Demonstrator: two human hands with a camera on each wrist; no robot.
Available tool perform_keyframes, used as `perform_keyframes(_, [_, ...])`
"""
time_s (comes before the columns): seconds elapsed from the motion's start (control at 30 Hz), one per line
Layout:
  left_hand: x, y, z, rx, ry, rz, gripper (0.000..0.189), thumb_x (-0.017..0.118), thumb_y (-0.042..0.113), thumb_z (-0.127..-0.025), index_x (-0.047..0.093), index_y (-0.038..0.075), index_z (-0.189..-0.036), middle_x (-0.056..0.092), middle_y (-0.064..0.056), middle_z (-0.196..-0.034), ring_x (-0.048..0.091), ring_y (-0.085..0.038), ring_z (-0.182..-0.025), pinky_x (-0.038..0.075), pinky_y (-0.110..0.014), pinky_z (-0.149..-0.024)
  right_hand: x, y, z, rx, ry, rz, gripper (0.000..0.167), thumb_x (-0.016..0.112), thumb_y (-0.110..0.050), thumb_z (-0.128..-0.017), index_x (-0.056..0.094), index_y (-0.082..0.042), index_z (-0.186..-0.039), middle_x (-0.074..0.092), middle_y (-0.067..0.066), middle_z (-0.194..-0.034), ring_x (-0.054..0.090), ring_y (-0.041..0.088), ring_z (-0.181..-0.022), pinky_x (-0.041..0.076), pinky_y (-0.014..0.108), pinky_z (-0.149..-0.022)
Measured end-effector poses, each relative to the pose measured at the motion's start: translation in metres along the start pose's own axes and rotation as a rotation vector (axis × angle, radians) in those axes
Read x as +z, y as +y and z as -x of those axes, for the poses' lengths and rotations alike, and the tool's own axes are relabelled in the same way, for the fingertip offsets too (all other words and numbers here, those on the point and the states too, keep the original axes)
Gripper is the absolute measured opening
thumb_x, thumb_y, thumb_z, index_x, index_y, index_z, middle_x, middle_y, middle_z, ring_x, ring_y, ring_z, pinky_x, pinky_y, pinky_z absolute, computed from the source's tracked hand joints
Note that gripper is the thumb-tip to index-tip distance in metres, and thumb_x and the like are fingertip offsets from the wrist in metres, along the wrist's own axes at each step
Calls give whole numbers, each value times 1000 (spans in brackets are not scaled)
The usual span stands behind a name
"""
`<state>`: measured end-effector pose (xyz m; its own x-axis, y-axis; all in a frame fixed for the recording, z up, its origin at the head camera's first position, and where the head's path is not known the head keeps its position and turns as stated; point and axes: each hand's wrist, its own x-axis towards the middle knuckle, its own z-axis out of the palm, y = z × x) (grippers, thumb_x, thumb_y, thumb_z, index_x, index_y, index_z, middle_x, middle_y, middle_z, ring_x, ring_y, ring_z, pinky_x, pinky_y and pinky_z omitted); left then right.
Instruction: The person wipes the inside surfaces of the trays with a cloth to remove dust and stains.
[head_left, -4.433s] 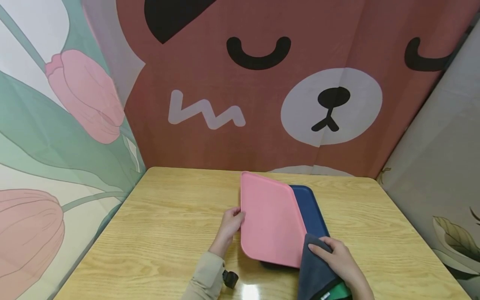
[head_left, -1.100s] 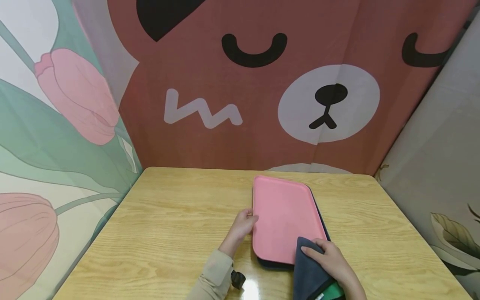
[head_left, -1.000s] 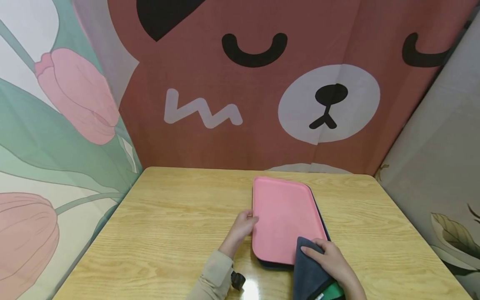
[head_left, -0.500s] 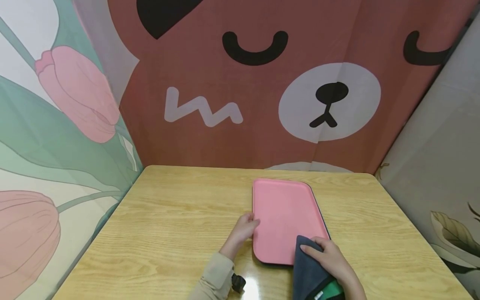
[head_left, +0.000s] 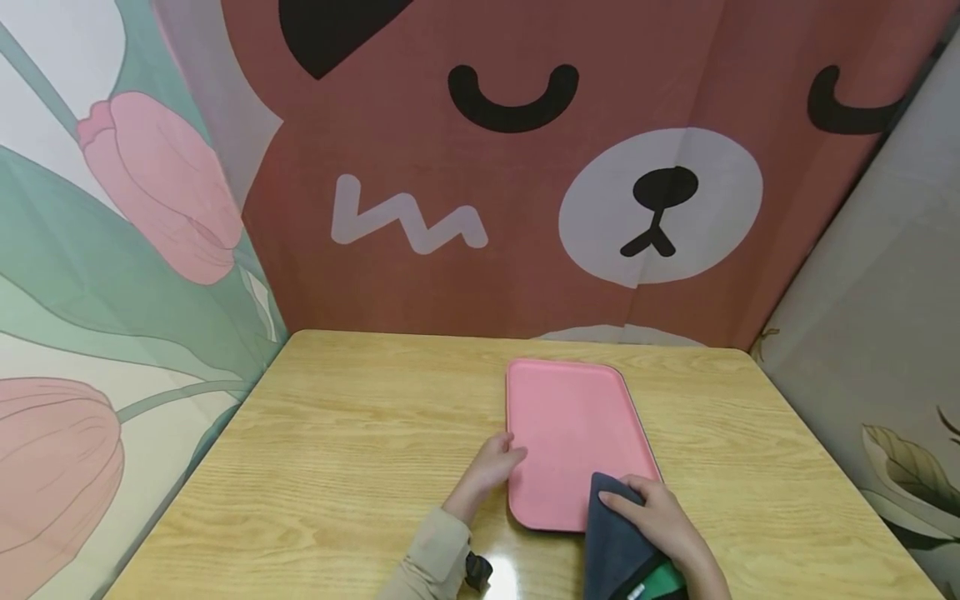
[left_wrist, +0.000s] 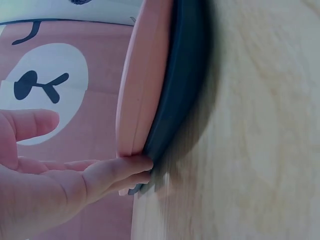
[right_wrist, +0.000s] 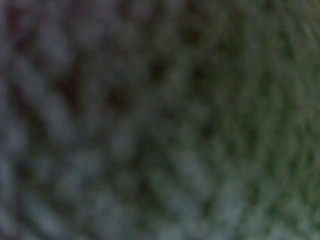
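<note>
A pink tray (head_left: 562, 425) lies on top of a dark blue tray (left_wrist: 187, 75), their outlines nearly matching; only a thin dark rim of the lower one shows from above. My left hand (head_left: 487, 471) is at the pink tray's left edge. In the left wrist view its fingers (left_wrist: 117, 172) are fairly straight and touch the stacked rims, with the thumb lifted apart. My right hand (head_left: 663, 517) pinches a folded grey cloth (head_left: 615, 542) with a green inner side and black border, over the tray's near right corner. Blurred cloth fills the right wrist view.
The trays rest on a light wood-grain table (head_left: 360, 467). A brown curtain with a bear print (head_left: 510, 208) hangs behind it, and patterned curtains flank both sides. A small black device (head_left: 477, 571) sits at the left wrist.
The pink tray has shifted right and down until it covers the blue one, which earlier stuck out at the right. My left thumb has come off the rim. The right hand keeps the cloth.
</note>
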<state>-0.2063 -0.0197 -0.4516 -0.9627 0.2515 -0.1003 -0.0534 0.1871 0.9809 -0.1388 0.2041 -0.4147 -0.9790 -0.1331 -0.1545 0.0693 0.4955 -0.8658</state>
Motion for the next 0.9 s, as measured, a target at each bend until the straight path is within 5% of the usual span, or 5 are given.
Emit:
perform_keyframes(0.37, [4,-3,6,42,-2,-61,48,50,7,-87,34,-26,-118,31,-41,-125,33,-46,-116,29,-53,-94,6,-2,-1,-2,-16,-13,27,61,-24,-84,59,3,-88,52,3,-69,47,17,-61,38,25,-55])
perform_keyframes(0.5, [6,-5,5,67,12,-102,25,53,6,-84,50,-18,-92,51,-28,-91,49,-30,-79,44,-39,-69,7,-3,-1,-29,2,15,25,62,-23,-83,60,2,-87,52,3,-68,47,16,-60,38,25,-55])
perform_keyframes(0.6, [6,-7,4,73,16,-115,22,54,6,-83,39,0,-68,37,-6,-67,36,-17,-59,33,-27,-51,9,-3,-1,-37,15,39,24,63,-24,-82,61,0,-85,52,3,-67,46,15,-59,38,24,-54])
perform_keyframes(0.7, [5,-8,4,93,13,-109,29,53,5,-83,32,8,-65,31,-1,-63,33,-15,-58,30,-26,-50,10,-4,-1,-31,16,50,25,64,-25,-82,61,-1,-86,52,3,-68,46,15,-60,38,24,-55])
perform_keyframes(0.9, [1,-10,7,115,-14,-31,16,51,3,-83,45,-5,-70,38,-1,-65,39,-15,-63,36,-27,-57,14,-5,-1,-33,-17,40,27,63,-25,-82,61,0,-90,55,3,-71,48,16,-63,39,25,-55])
